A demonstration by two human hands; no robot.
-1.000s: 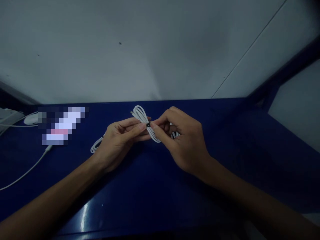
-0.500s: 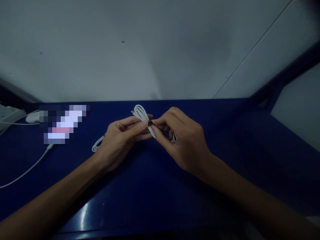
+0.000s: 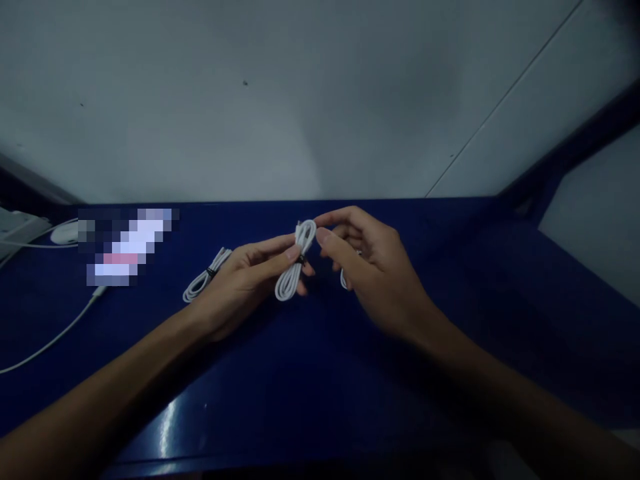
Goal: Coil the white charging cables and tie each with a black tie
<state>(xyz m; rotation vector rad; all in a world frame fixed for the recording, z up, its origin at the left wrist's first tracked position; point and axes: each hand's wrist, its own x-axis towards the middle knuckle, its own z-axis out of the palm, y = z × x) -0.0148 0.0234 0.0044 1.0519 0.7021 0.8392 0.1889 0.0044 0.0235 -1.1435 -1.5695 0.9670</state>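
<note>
A coiled white cable point(image 3: 289, 283) hangs tilted between my hands, bound at its middle by a black tie point(image 3: 301, 259). My left hand point(image 3: 250, 273) is closed on it, thumb across the front at the tie and fingers behind. At the upper loop, my right hand point(image 3: 370, 260) has its thumb and index fingertip close to the cable's right edge, with a gap between them. Whether those fingertips touch the loop is hard to tell. Beside my left wrist lies another tied white cable point(image 3: 200, 283). Part of a further white cable point(image 3: 344, 279) shows beneath my right hand, mostly hidden.
On the left of the blue table point(image 3: 280, 393) lies a lit, pixelated phone-like object point(image 3: 133, 247) with a white cord point(image 3: 70, 340) plugged in. Behind it are a white rounded object point(image 3: 67, 233) and more cord. A pale wall point(image 3: 250, 133) rises along the back edge.
The held cable has turned more upright, showing its lower loop. My right fingers have moved from the black tie up to the upper loop and spread apart. More of the left cable shows.
</note>
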